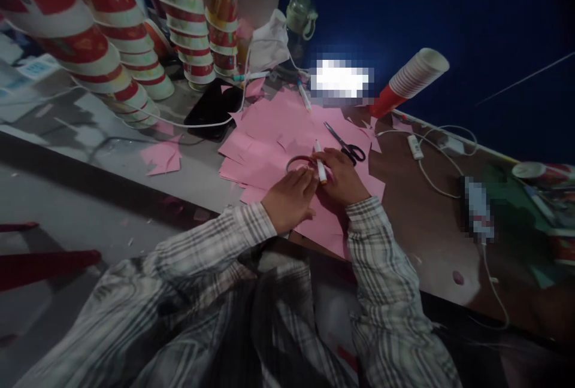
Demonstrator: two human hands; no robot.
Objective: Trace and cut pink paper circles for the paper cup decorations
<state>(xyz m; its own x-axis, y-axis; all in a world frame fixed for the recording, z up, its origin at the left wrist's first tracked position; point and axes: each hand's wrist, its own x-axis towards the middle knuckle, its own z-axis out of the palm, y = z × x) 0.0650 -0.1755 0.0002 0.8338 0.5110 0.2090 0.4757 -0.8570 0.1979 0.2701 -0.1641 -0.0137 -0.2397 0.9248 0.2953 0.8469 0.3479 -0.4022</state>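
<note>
My left hand [291, 199] lies with its fingers stretched over a thin round rim [294, 159], on pink paper. The rest of that round thing is hidden under my fingers. My right hand [344, 175] grips a white marker [320, 163] with an orange end, close beside the left fingertips. Under both hands spreads a pile of pink paper sheets [265, 130], some with cut edges. Scissors [344, 142] with black handles rest on the paper just beyond my right hand. Another marker [304, 96] lies at the far side of the pile.
Tall stacks of red and white paper cups [188, 29] stand at the back left. A dark phone-like slab [215, 109] and a white cable lie before them. Another cup stack [408, 82] leans at the back right. A blurred device [477, 208] with cables lies to the right.
</note>
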